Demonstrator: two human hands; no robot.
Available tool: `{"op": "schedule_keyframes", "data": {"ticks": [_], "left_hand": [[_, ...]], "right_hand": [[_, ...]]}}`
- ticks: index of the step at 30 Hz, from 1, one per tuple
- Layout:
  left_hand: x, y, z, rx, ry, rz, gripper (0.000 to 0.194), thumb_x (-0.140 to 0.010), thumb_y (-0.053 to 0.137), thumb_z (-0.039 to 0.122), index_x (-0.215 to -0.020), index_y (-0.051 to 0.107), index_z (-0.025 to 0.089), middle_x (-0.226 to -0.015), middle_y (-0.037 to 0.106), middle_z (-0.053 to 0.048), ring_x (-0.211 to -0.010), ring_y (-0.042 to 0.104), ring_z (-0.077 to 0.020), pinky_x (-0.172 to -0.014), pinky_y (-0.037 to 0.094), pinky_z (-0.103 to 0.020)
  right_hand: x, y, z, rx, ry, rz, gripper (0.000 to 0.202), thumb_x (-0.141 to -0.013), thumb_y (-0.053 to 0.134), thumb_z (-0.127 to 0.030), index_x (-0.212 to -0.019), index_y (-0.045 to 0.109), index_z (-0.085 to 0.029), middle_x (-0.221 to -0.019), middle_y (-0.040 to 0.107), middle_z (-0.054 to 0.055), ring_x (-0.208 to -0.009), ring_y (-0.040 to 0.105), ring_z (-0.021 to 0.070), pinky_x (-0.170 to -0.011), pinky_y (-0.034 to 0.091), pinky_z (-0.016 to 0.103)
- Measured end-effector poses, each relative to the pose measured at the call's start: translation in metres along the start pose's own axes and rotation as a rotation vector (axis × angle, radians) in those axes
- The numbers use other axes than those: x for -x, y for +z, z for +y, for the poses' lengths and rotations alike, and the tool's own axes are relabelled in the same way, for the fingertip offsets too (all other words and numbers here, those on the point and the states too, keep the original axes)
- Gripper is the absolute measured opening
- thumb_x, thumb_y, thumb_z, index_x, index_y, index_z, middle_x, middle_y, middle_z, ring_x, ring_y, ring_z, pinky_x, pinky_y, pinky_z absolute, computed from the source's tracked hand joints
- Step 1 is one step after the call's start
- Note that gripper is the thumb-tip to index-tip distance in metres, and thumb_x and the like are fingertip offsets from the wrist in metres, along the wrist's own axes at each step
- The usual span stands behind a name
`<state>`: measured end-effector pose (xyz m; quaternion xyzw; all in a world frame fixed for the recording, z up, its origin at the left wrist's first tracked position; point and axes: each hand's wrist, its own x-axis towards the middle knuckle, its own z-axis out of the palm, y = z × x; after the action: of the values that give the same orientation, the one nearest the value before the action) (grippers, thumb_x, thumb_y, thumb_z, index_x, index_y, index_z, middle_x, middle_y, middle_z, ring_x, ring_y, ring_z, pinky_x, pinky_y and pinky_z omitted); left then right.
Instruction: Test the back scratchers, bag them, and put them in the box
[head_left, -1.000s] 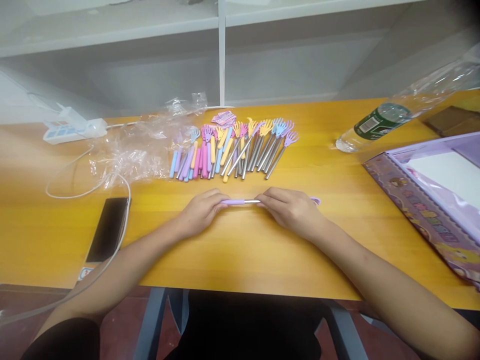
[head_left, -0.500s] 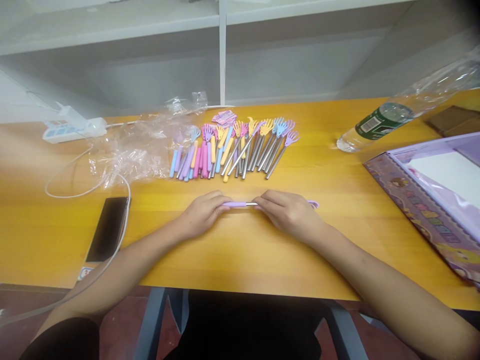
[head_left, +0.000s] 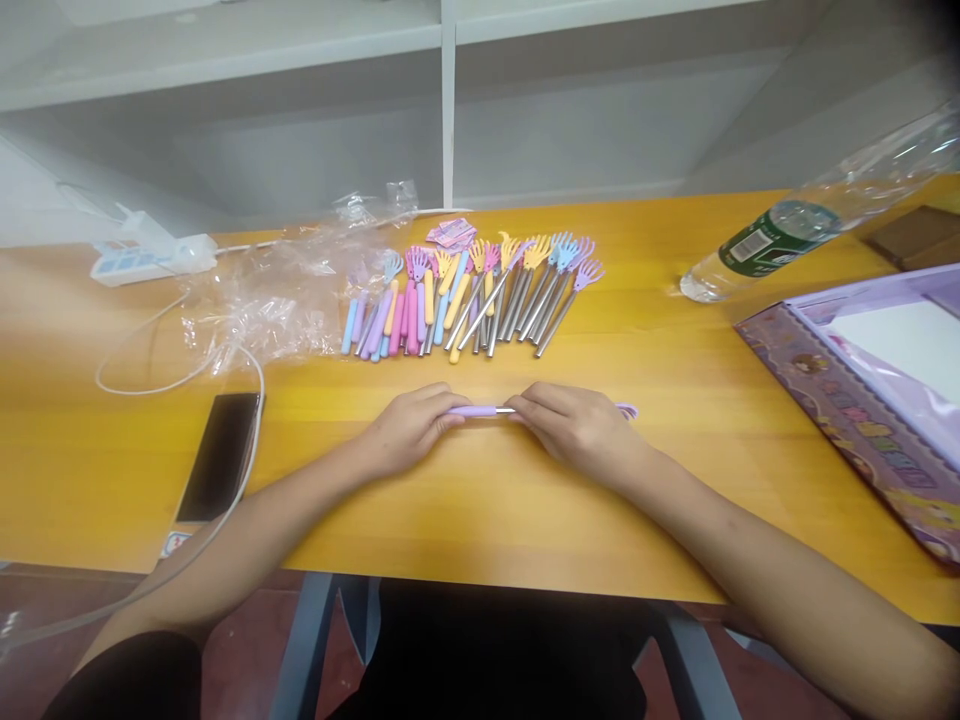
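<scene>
A purple back scratcher lies level between my hands, just above or on the table. My left hand is closed on the end of its purple handle. On the other side, my right hand grips the metal rod, and the purple claw head pokes out past it. A short bit of bare rod shows between handle and right fingers. Beyond the hands lies a row of back scratchers with yellow, blue, pink and purple heads. Loose coloured handles lie at the row's left part.
Crumpled clear plastic bags and a white power strip lie at the left. A white cable runs over a phone and my left forearm. To the right are a water bottle and a purple printed box.
My hands look very slightly closer together, with a little less bare rod between them. Both keep their grip; the view has shifted a touch.
</scene>
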<state>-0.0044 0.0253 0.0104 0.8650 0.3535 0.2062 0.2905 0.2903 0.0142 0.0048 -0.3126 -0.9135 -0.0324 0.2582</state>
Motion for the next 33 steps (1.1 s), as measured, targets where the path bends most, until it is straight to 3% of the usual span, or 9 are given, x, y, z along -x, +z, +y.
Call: {"op": "schedule_keyframes", "data": {"ticks": [24, 29, 33], "left_hand": [[-0.001, 0.0, 0.003, -0.003, -0.01, -0.024, 0.029, -0.113, 0.048, 0.036, -0.128, 0.069, 0.02, -0.108, 0.073, -0.008, -0.099, 0.07, -0.0208, -0.09, 0.054, -0.032], [-0.002, -0.003, 0.003, -0.036, -0.027, -0.035, 0.029, -0.114, 0.047, 0.037, -0.128, 0.067, 0.02, -0.114, 0.074, -0.008, -0.104, 0.07, -0.0219, -0.092, 0.054, -0.034], [-0.005, -0.008, -0.001, -0.084, -0.091, 0.015, 0.033, -0.115, 0.043, 0.04, -0.121, 0.068, 0.02, -0.112, 0.074, -0.009, -0.101, 0.07, -0.0229, -0.09, 0.053, -0.035]], "right_hand": [[-0.001, -0.001, -0.001, 0.005, -0.025, -0.004, 0.018, -0.11, 0.055, -0.017, -0.115, 0.072, -0.013, -0.088, 0.069, 0.006, -0.075, 0.059, 0.0163, -0.063, 0.041, 0.031], [-0.004, -0.016, 0.009, 0.055, 0.029, -0.049, 0.017, -0.11, 0.06, -0.027, -0.112, 0.073, -0.016, -0.095, 0.074, 0.006, -0.08, 0.065, 0.0178, -0.072, 0.045, 0.033], [0.0, -0.025, 0.03, 0.06, 0.097, -0.058, 0.018, -0.11, 0.06, -0.03, -0.111, 0.073, -0.017, -0.098, 0.076, 0.008, -0.09, 0.068, 0.0213, -0.085, 0.048, 0.038]]}}
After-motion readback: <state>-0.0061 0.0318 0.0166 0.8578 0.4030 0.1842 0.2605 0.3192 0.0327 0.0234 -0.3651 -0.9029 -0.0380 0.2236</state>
